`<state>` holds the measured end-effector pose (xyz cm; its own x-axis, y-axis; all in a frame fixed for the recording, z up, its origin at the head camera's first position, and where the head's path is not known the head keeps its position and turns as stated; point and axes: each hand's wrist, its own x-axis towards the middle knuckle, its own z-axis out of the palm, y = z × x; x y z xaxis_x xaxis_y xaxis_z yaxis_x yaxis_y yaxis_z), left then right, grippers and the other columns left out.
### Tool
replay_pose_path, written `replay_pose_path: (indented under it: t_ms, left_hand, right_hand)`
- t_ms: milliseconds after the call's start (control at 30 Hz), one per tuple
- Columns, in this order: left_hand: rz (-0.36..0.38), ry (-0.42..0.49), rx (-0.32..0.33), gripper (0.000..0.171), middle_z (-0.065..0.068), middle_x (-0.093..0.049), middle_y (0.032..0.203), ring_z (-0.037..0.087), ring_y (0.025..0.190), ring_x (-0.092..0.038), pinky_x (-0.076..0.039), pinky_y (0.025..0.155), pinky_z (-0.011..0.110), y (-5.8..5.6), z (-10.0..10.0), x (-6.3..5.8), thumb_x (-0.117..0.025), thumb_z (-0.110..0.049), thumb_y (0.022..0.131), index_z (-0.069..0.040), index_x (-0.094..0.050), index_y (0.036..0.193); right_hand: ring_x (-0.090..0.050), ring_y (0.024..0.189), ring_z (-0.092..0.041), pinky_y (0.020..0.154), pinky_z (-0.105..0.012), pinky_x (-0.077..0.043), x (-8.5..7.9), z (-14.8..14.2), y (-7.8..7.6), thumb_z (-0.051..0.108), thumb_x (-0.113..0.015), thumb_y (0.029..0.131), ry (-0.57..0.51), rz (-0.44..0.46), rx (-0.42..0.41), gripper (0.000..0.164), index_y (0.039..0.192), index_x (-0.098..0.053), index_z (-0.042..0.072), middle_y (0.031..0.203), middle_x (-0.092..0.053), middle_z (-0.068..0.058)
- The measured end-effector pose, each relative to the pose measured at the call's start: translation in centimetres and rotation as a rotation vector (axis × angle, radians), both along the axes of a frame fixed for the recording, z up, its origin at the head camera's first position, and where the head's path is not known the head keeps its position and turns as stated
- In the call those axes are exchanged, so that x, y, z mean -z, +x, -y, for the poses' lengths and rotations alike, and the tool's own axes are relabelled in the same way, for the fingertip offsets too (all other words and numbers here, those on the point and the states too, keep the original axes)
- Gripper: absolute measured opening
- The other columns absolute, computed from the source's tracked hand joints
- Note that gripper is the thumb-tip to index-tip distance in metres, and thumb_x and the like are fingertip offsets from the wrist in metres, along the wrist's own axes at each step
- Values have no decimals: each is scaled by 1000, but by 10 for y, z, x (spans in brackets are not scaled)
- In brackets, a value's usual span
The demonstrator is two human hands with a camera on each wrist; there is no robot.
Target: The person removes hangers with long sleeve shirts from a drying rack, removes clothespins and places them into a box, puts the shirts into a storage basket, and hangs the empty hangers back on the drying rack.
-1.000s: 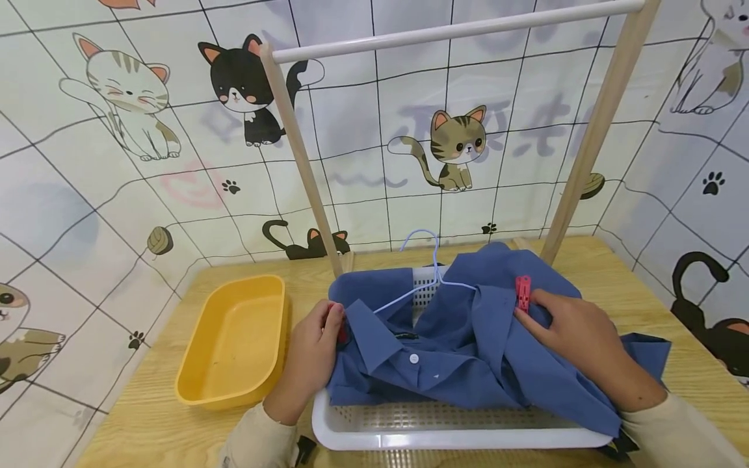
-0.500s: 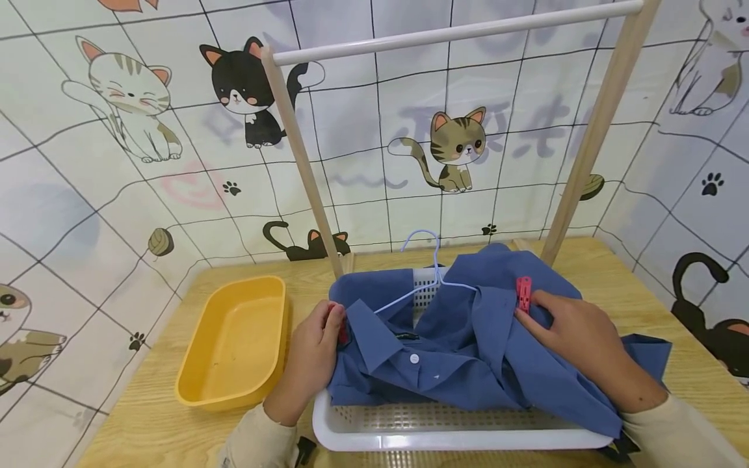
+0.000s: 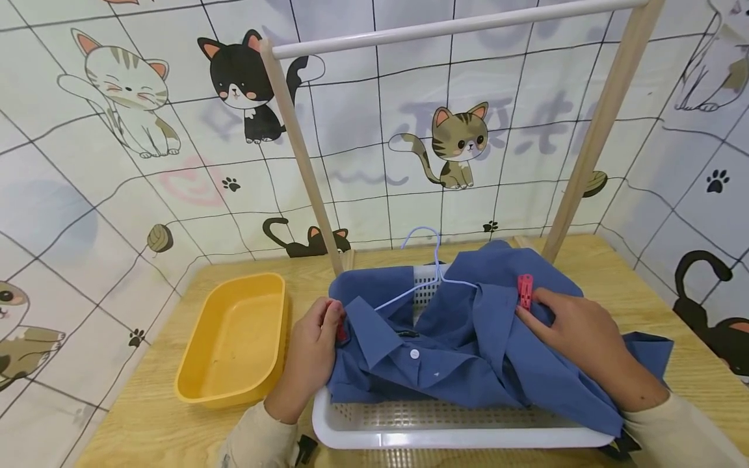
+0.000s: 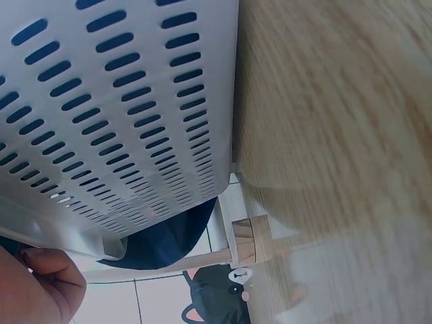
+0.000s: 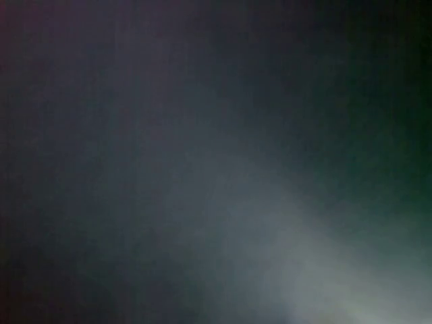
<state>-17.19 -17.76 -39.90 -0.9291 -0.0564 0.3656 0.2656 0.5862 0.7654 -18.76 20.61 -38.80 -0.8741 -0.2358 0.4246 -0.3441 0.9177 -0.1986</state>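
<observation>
A blue button-up shirt (image 3: 445,382) lies bunched over a white perforated laundry basket (image 3: 462,439). A pale blue wire hanger (image 3: 437,257) sits at its collar, hook upward. At the shirt's left shoulder my left hand (image 3: 313,341) pinches a red clothespin (image 3: 342,332), mostly hidden behind the fingers. My right hand (image 3: 579,328) holds a pinkish-red clothespin (image 3: 525,292) between thumb and forefinger on the right shoulder. The left wrist view has the basket's slotted side (image 4: 128,101) and part of the left hand (image 4: 44,287). Darkness and blur fill the right wrist view.
To the left, a yellow plastic tub (image 3: 234,344) stands on the wood-grain table (image 3: 140,416). Behind the basket rises a rack with wooden posts (image 3: 301,156) and a white crossbar (image 3: 456,29). Cat-patterned walls (image 3: 363,143) enclose the back and sides.
</observation>
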Motion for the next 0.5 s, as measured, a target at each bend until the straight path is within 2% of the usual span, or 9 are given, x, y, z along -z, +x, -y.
replay_pose_path:
  t_ms: [500]
  left_hand:
    - [19,-27,-16,30,-1,-57,76,15,75,-57,-46,70,27,-1,0,-1,-46,-36,106,-15,-64,96]
  right_hand:
    - [-33,49,-10,49,-27,-21,-1,-1,-1,29,-74,87,-6,5,-3,21,83,-61,14,54,-32,6]
